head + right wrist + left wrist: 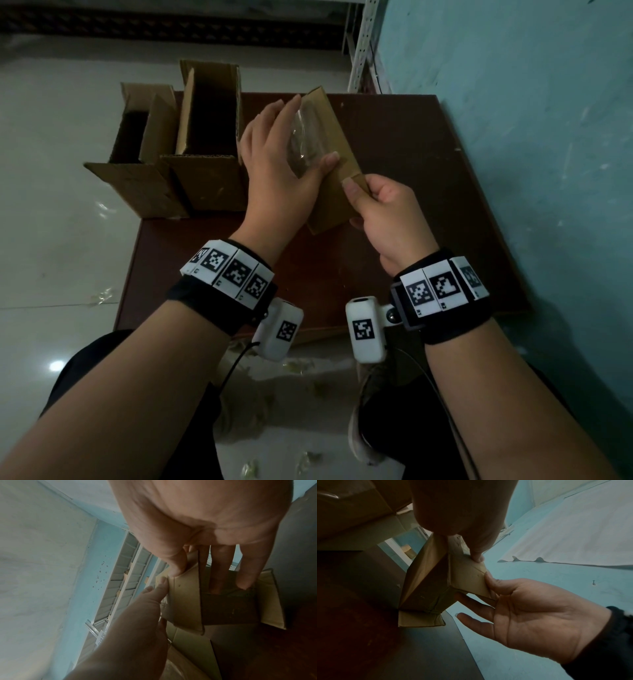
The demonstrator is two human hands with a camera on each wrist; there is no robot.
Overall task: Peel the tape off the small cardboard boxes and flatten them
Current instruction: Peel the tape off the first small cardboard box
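Observation:
I hold a small brown cardboard box (337, 161) tilted above the dark brown table (421, 178). My left hand (287, 133) grips its left side, thumb (330, 160) across the top face and fingers along the far side. Crumpled clear tape (305, 144) bunches between that palm and the box. My right hand (366, 195) pinches the box's near flap, thumb on top. From the left wrist, the box (426, 582) shows an open end with the flap (467, 578) between both thumbs. From the right wrist, my right fingers (217, 580) reach inside the open box (228, 607).
Two larger open cardboard boxes (209, 137) (137, 161) stand at the table's back left, partly over its edge. A teal wall (531, 120) runs close along the right. White metal shelving (363, 48) stands behind. Tape scraps (301, 366) litter the pale floor near my shoe (370, 394).

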